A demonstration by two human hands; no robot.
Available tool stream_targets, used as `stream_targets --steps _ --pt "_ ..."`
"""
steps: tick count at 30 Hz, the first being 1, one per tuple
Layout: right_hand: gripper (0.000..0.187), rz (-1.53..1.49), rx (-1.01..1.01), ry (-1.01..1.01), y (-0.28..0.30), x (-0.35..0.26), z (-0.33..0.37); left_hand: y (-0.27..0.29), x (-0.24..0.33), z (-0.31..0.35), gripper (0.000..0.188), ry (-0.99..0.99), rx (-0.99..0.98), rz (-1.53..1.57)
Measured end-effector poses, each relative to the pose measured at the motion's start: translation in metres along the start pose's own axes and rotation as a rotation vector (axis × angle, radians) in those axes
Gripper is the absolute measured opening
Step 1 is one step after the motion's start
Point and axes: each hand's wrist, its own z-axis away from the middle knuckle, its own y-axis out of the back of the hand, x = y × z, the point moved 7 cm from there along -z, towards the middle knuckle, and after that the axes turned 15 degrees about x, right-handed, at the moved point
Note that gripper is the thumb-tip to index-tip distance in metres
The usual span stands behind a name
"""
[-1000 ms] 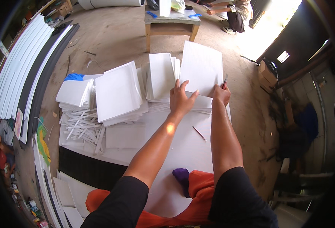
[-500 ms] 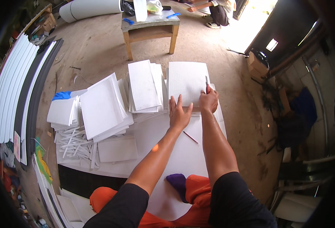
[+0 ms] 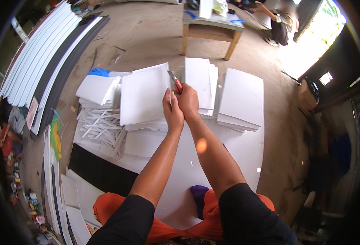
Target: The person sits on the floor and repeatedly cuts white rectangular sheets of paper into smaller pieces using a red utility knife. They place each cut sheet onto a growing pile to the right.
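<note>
In my right hand is a red utility knife, its blade pointing up and away to the left. My left hand lies right beside it, with fingers stretched out along the right edge of a stack of white sheets. Whether those fingers press on the stack, I cannot tell. A narrower white stack stands just right of my hands. Farther right sits a wide, neatly squared white stack. All rest on a large white sheet on the floor.
To the left are a smaller stack with a blue cloth and a heap of white offcut strips. A low table stands ahead. Long white panels lie at far left. A person crouches at upper right.
Both hands have moved left from the wide right-hand stack to the larger tilted stack, the knife still in my right hand. The view has shifted left.
</note>
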Motion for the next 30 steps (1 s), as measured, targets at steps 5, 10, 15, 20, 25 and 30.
stream_targets --steps 5,10,15,20,25,30 --pt "0.028 0.227 -0.089 -0.054 -0.056 -0.004 0.035 0.095 -0.010 -0.035 0.050 -0.316 0.185 -0.611" --pt "0.026 0.359 -0.137 -0.090 -0.078 -0.010 0.044 0.198 -0.033 -0.067 0.064 -0.190 0.505 -1.076" --pt "0.027 0.310 -0.049 -0.017 -0.086 -0.014 0.042 0.225 -0.044 -0.090 0.064 -0.111 0.381 -0.619" --pt "0.019 -0.316 -0.135 -0.178 -0.086 -0.056 0.051 0.261 -0.037 -0.090 0.070 0.403 0.639 0.355" --pt "0.020 -0.731 -0.354 -0.343 -0.107 -0.104 0.091 0.332 -0.004 -0.101 0.075 0.295 0.464 0.675" --pt "0.019 -0.749 -0.572 -0.598 -0.138 -0.147 0.166 0.430 0.021 -0.094 0.066 -0.231 0.563 0.329"
